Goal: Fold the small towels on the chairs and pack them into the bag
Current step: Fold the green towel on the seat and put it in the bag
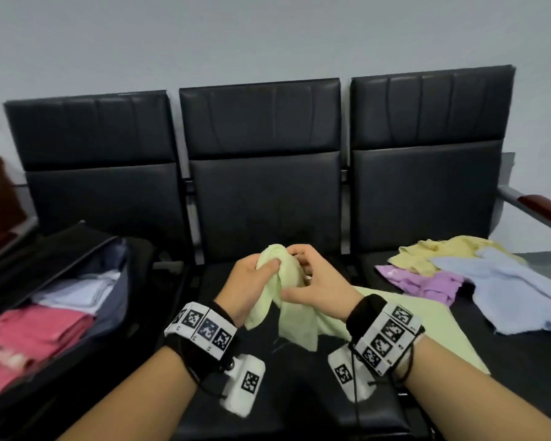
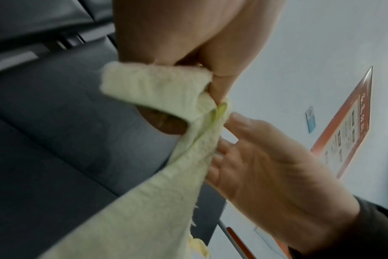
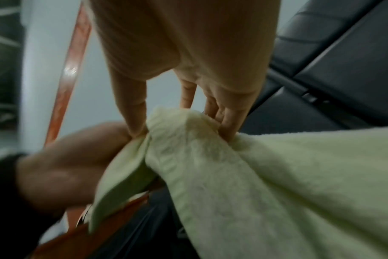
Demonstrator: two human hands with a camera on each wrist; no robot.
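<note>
Left hand: left hand (image 1: 248, 281) has fingers and thumb curled tight round a bunched top of the pale green towel (image 1: 287, 300), held above the middle seat.
Right hand: right hand (image 1: 315, 281) touches the same bunch from the other side; thumb and fingertips (image 3: 229, 129) pinch the cloth, fingers only part bent.
Hands together: close, almost touching, the towel between them.
Green towel: hangs from the grip, its lower part trailing over the middle chair (image 1: 264, 192) seat toward the right wrist.
Other towels: yellow towel (image 1: 439, 253), purple towel (image 1: 427, 283) and blue towel (image 1: 506, 291) lie loose and overlapping on the right chair (image 1: 427, 186).
Bag: black bag (image 1: 61, 370) lies open on the left chair, with folded pink towels (image 1: 35, 332) and white towels (image 1: 80, 292) inside.
</note>
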